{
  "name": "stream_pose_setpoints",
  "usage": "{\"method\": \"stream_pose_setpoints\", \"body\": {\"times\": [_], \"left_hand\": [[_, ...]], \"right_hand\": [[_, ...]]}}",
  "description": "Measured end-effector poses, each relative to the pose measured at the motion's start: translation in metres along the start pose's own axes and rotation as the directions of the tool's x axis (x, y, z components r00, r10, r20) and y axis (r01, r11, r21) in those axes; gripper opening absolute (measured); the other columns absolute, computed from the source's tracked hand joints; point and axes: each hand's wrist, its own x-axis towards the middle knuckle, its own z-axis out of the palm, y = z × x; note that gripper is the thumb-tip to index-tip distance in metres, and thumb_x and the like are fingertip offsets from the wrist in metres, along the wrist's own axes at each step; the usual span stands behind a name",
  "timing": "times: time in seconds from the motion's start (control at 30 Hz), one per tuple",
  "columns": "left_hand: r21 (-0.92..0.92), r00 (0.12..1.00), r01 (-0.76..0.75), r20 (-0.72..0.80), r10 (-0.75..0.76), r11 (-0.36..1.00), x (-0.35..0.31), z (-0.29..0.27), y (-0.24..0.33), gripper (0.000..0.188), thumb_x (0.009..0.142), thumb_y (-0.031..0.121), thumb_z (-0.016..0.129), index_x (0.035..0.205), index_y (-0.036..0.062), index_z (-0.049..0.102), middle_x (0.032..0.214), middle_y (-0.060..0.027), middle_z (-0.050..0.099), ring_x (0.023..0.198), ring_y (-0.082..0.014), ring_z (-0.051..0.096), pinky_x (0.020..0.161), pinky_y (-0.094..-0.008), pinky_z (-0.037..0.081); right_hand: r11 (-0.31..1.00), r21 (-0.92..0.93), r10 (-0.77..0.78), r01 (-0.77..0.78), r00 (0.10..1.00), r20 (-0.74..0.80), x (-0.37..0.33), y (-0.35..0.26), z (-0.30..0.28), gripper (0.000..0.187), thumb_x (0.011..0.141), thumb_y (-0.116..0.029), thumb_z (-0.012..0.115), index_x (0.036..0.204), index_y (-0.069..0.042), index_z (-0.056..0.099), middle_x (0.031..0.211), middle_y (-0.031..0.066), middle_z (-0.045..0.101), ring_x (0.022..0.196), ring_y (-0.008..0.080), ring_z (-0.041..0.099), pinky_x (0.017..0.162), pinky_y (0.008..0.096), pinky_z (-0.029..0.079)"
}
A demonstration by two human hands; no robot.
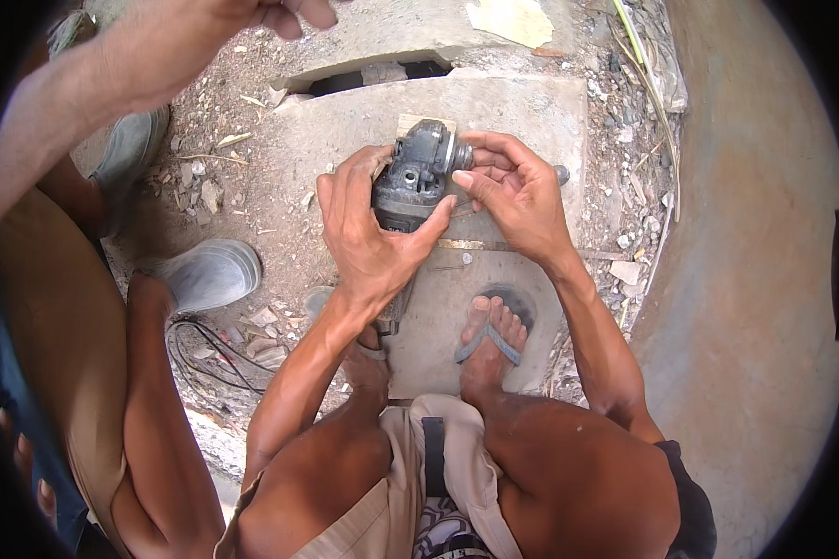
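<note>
A dark, worn angle grinder (pixel 418 166) is held up in front of me, its gear head turned so that the metal spindle end (pixel 462 155) points right. My left hand (pixel 368 219) wraps round the head from the left, thumb along its near side. Below that hand, part of the grinder's body shows between my feet. My right hand (pixel 522 191) is closed at the spindle end, with thumb and forefinger on either side of it. Whether a small loose part is between those fingertips cannot be made out. No disc shows on the grinder.
Beneath lies a concrete slab (pixel 522 107) with a dark slot (pixel 378 79) beyond. A small dark rounded object (pixel 562 174) shows behind my right wrist. Another person's arm (pixel 112 84) and shoes (pixel 216 273) are at left, near a black cable (pixel 210 354). Rubble borders a smooth surface (pixel 746 279) at right.
</note>
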Motion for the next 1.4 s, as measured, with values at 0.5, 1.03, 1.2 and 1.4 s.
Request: {"method": "stream_pose_setpoints", "body": {"times": [0.5,1.03,1.2,1.4], "left_hand": [[-0.167,0.995,-0.034,-0.094,0.019,0.985,-0.009,0.017,-0.014,0.081,0.066,0.021,0.095,0.136,0.0002,0.061,0.131,-0.0176,0.066,0.113,-0.0271,0.06,0.096,-0.0405,0.036],[-0.175,0.997,-0.026,-0.079,0.012,0.984,-0.011,0.016,-0.011,0.081,0.067,0.017,0.095,0.137,-0.0002,0.06,0.134,-0.0184,0.062,0.116,-0.0289,0.055,0.099,-0.042,0.037],[-0.16,0.995,-0.036,-0.102,0.019,0.986,-0.008,0.016,-0.011,0.077,0.066,0.018,0.095,0.134,0.0011,0.063,0.131,-0.017,0.066,0.11,-0.0271,0.058,0.096,-0.0403,0.037],[-0.173,0.995,-0.048,-0.093,0.033,0.984,-0.009,0.018,-0.013,0.077,0.065,0.018,0.095,0.133,0.0015,0.063,0.131,-0.0169,0.066,0.111,-0.0267,0.057,0.096,-0.0403,0.037]], "right_hand": [[0.995,-0.043,0.083,-0.087,0.993,-0.081,-0.008,0.006,0.005,0.033,0.102,-0.007,0.068,0.131,0.007,0.061,0.102,0.0074,0.072,0.083,0.0071,0.063,0.069,0.0225,0.053],[0.998,-0.042,0.045,-0.048,0.996,-0.074,-0.005,0.002,0.004,0.028,0.103,-0.009,0.069,0.125,0.006,0.065,0.095,0.0068,0.071,0.078,0.0069,0.062,0.065,0.0229,0.051],[0.988,-0.072,0.131,-0.137,0.987,-0.091,-0.004,0.003,0.005,0.028,0.105,-0.017,0.067,0.122,0.006,0.067,0.086,0.0039,0.069,0.073,0.0059,0.06,0.063,0.0227,0.05],[0.999,0.041,0.015,-0.012,0.997,-0.071,-0.004,0.003,0.005,0.035,0.102,-0.011,0.07,0.131,0.006,0.062,0.102,0.0077,0.073,0.083,0.007,0.064,0.067,0.0221,0.052]]}}
